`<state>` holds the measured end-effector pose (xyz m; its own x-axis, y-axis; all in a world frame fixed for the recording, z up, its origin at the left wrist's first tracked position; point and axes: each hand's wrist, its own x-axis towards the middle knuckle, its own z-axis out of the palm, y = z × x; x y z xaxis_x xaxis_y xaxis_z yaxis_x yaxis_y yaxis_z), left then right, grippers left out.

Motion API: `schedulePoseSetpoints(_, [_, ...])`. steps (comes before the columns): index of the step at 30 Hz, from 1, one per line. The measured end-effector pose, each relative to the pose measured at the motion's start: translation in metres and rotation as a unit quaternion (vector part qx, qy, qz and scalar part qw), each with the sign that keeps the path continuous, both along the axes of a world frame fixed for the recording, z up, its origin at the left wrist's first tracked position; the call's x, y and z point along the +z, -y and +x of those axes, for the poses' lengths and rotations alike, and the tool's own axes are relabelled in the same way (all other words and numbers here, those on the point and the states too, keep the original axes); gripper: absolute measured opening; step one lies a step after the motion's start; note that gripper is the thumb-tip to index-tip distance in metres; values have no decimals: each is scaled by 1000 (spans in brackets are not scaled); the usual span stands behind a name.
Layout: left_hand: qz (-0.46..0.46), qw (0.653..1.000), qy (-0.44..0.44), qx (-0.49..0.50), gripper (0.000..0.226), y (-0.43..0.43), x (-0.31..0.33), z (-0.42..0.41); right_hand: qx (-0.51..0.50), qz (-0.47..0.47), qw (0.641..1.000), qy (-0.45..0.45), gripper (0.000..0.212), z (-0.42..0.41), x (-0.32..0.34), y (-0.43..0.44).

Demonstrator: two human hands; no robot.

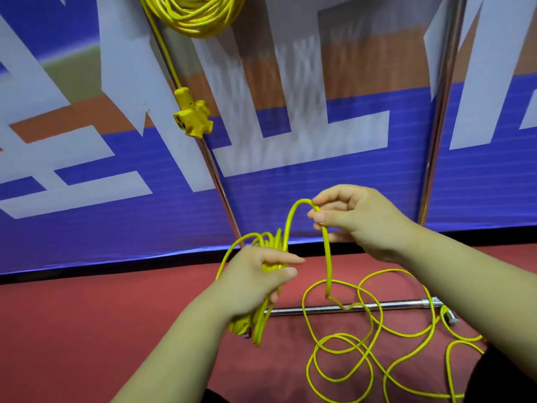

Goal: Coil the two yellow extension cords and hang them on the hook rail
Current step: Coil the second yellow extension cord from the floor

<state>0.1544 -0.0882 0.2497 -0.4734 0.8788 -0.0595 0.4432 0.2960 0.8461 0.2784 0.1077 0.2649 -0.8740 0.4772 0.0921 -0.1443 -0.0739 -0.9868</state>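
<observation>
One coiled yellow extension cord [197,16] hangs at the top of the view, its multi-outlet socket end [193,116] dangling below on a strand. My left hand [255,280] grips a small bundle of loops of the second yellow cord [343,341], with a plug end showing under the hand. My right hand [354,216] pinches a raised arch of the same cord just right of the bundle. The remainder of this cord lies in loose loops on the red floor at lower right.
A chrome rack stands ahead: two upright poles [438,117] and a low crossbar [348,308] on the red floor [87,330]. Behind it hangs a blue, white and orange banner [87,184]. The hook rail itself is out of view above.
</observation>
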Motion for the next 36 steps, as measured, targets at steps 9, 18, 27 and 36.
schedulePoseSetpoints(9, [9,990,132,-52,20,-31,-13,34,-44,-46,998,-14,17,-5,2,12])
schedulePoseSetpoints(18, [76,993,87,28,17,-35,6,29,-106,96,990,5,12,11,-3,-15])
schedulePoseSetpoints(27, [307,918,220,120,14,-2,55,10,95,223,945,219,27,5,-52,-15])
schedulePoseSetpoints(36, [429,828,312,183,13,32,65,-24,177,154,962,137,35,-11,-61,18])
